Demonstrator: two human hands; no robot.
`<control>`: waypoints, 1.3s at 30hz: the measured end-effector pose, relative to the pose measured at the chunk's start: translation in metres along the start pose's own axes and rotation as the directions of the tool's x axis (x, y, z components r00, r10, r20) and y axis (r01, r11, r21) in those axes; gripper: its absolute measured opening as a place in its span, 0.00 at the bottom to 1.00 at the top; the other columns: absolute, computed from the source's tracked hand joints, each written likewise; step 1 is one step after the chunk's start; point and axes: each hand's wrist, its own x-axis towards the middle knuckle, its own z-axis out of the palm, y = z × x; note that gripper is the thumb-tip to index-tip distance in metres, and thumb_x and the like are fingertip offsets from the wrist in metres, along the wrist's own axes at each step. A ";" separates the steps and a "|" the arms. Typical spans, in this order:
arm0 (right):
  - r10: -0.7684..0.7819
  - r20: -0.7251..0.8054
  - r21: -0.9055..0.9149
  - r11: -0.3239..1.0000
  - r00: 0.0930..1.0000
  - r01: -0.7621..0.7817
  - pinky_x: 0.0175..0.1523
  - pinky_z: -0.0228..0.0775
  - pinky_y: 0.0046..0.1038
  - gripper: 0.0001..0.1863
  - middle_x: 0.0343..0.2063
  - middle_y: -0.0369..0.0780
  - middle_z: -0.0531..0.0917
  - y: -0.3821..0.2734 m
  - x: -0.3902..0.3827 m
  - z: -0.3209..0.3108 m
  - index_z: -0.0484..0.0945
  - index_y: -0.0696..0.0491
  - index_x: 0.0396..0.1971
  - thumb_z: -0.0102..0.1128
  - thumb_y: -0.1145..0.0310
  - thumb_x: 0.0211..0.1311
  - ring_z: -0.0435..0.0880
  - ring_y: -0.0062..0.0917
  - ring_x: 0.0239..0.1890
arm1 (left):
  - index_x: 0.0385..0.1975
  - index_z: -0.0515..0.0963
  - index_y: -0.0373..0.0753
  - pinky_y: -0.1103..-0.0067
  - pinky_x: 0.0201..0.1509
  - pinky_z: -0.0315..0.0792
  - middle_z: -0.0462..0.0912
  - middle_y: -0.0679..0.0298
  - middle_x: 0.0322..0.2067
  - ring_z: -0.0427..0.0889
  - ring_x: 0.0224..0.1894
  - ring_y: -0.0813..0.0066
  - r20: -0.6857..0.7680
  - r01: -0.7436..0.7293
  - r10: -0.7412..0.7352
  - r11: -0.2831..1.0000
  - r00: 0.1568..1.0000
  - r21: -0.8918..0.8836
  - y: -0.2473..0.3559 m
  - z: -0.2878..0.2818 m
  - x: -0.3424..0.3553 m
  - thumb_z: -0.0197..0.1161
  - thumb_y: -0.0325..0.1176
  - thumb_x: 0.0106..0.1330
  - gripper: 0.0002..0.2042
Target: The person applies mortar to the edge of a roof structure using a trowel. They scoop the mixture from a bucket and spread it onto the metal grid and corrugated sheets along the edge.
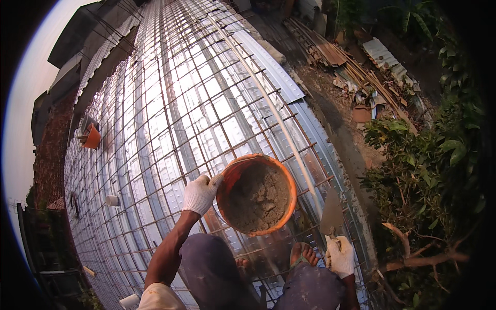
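Observation:
An orange bucket (292, 192) of wet grey mortar (263, 199) is in front of my knees, over the steel mesh. My left hand (200, 194), in a white knitted glove, is closed on the bucket's left rim or handle; which of the two I cannot tell. At the lower right my right hand (341, 257), gloved as well, grips a pointed trowel (332, 213). The trowel's blade points away from me, near the deck's right edge. Its handle is mostly hidden in my fingers.
A rebar grid (170, 150) covers the shiny corrugated metal deck (178, 77). A pale pipe (274, 113) runs along the right side. Another orange bucket (92, 137) and a white pipe stub (112, 200) are leftward. Beyond the right edge lie scrap planks (372, 77) and leafy plants (413, 170).

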 end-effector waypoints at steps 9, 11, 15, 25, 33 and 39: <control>0.108 -0.089 -0.142 0.983 0.990 -0.119 0.21 0.63 0.25 0.13 0.21 0.33 0.75 -0.034 -0.114 -0.030 0.75 0.57 0.44 0.63 0.63 0.71 0.73 0.17 0.17 | 0.27 0.72 0.44 0.76 0.27 0.67 0.70 0.69 0.21 0.69 0.21 0.77 0.598 0.569 0.168 0.191 0.784 -0.800 0.051 -0.034 -0.060 0.59 0.62 0.75 0.26; 0.283 -0.127 -0.147 0.943 0.951 -0.300 0.20 0.63 0.26 0.13 0.21 0.33 0.75 -0.060 -0.160 -0.028 0.76 0.57 0.44 0.64 0.63 0.71 0.73 0.18 0.17 | 0.29 0.74 0.44 0.78 0.29 0.67 0.70 0.70 0.22 0.69 0.23 0.79 0.587 0.552 0.093 0.249 0.804 -0.796 0.063 -0.029 -0.074 0.59 0.61 0.75 0.25; 0.505 -0.081 -0.111 0.852 0.859 -0.511 0.18 0.62 0.29 0.15 0.18 0.34 0.74 -0.050 -0.244 -0.062 0.76 0.58 0.43 0.64 0.61 0.70 0.72 0.21 0.14 | 0.36 0.78 0.38 0.79 0.27 0.65 0.69 0.73 0.22 0.68 0.22 0.84 0.529 0.484 -0.116 0.600 0.840 -0.637 0.131 -0.050 -0.103 0.59 0.58 0.76 0.25; 0.973 -0.023 -0.249 0.215 0.228 -0.944 0.21 0.65 0.35 0.17 0.14 0.39 0.77 -0.064 -0.419 -0.160 0.82 0.57 0.27 0.75 0.59 0.62 0.74 0.27 0.14 | 0.45 0.83 0.28 0.79 0.29 0.70 0.78 0.70 0.27 0.73 0.28 0.84 0.652 0.632 -0.206 0.565 0.730 -0.530 0.216 -0.214 -0.210 0.61 0.59 0.74 0.30; 0.837 0.019 -0.219 0.538 0.548 -0.814 0.20 0.65 0.36 0.16 0.15 0.39 0.78 -0.145 -0.388 -0.145 0.83 0.58 0.28 0.76 0.60 0.60 0.74 0.28 0.13 | 0.50 0.81 0.25 0.78 0.46 0.75 0.83 0.65 0.39 0.77 0.39 0.81 0.732 0.651 -0.148 0.596 0.665 -0.471 0.223 -0.287 -0.239 0.57 0.58 0.78 0.32; 0.756 0.010 -0.090 0.653 0.655 -0.752 0.22 0.72 0.36 0.14 0.21 0.40 0.82 -0.241 -0.337 -0.108 0.81 0.58 0.34 0.75 0.65 0.59 0.80 0.28 0.18 | 0.44 0.81 0.29 0.78 0.37 0.73 0.81 0.66 0.34 0.77 0.33 0.81 0.719 0.668 -0.118 0.496 0.685 -0.554 0.231 -0.334 -0.216 0.59 0.58 0.76 0.29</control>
